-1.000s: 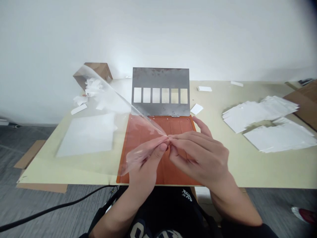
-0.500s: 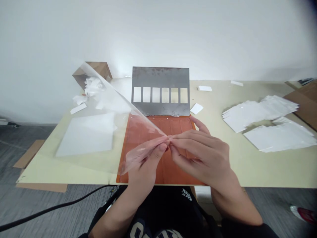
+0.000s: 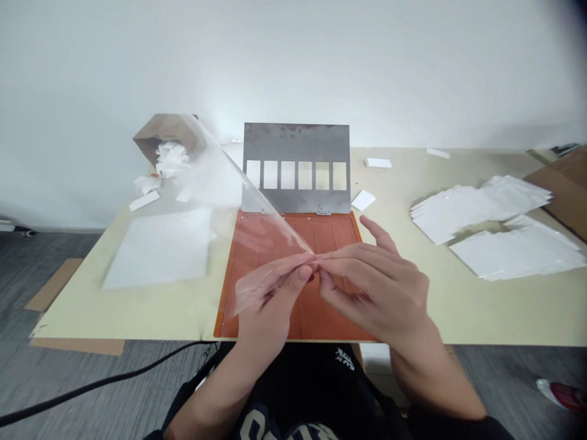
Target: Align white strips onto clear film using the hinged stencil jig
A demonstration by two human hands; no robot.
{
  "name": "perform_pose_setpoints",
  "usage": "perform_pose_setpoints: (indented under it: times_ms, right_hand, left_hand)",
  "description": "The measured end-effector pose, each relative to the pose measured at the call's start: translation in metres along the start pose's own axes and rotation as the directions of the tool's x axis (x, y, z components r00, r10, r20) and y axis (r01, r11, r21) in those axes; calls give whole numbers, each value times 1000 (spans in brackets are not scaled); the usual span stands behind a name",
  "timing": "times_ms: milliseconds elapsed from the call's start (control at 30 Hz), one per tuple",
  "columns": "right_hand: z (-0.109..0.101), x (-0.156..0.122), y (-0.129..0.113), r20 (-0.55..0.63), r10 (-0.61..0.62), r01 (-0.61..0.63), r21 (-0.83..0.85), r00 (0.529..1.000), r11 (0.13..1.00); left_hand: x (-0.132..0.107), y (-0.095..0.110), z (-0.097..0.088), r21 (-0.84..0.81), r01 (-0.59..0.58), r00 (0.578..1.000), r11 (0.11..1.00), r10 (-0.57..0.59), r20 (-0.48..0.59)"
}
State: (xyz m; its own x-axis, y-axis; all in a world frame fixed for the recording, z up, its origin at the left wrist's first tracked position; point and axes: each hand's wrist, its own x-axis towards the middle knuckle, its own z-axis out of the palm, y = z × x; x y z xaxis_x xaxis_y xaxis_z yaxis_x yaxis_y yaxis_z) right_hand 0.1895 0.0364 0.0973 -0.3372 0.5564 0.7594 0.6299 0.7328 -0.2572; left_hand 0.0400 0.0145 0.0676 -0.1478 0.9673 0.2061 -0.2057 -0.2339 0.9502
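Observation:
A clear plastic film sheet (image 3: 261,198) rises from my fingertips toward the upper left. My left hand (image 3: 275,290) is closed, pinching the film at its corner between thumb and fingers, with part of the film draped over the palm. The fingertips of my right hand (image 3: 376,287) are pinched at the same corner, its index finger side touching the left fingertips, one finger raised. Below both hands lies an orange mat (image 3: 330,311). Hinged to its far edge stands a grey metal plate (image 3: 298,201) with a row of several rectangular windows.
At left are a translucent white sheet (image 3: 156,250) and an open cardboard box (image 3: 158,125) with crumpled white scraps (image 3: 172,159). Fanned stacks of white sheets (image 3: 477,208) lie at right, before another cardboard box (image 3: 564,189). Small white pieces (image 3: 378,163) are near the wall. A black cable (image 3: 110,379) hangs at left.
The film's upper end has swung to the right and steepened. Both hands stay almost in place, pinched together; a right finger has lifted a little.

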Motion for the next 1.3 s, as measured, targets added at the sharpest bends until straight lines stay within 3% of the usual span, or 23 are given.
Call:
perform_pose_setpoints:
  times_ms: [133,267,367,467,600,800,933,1000,1133,1300]
  right_hand:
    - [1,-4,1,-8,2,-2,-44,1000,999]
    - [-4,-7,7,52,102,-105,64,993,992]
    - [-10,-8,12,98,208,-223,175,973,959]
    - [-14,-7,15,148,284,-317,312,947,896]
    - [-16,-11,22,275,374,-462,440,886,770]
    - [-13,-24,40,428,495,-650,404,756,643]
    - [-7,-36,48,488,538,-724,406,687,557]
    - [0,-41,46,523,530,-744,431,667,511]
    - [14,-42,33,605,502,-786,465,618,408]
    - [22,-37,21,603,478,-766,435,638,474]
  left_hand:
    - [2,3,3,52,-12,1000,999,12,14]
    - [4,7,-1,107,-47,997,993,39,70]
    - [4,5,-6,29,-11,995,1000,8,95]
    - [4,2,-9,-105,100,990,989,-88,114]
    - [6,0,-13,-221,282,954,934,-248,168]
    - [13,-5,-27,-161,482,873,861,-456,174]
    - [15,-7,-37,-105,546,837,831,-541,77]
    - [13,-9,-38,-110,527,850,843,-524,53]
    - [-3,-14,-29,-75,365,925,928,-353,140]
    - [-24,-20,-15,201,262,958,944,-279,64]
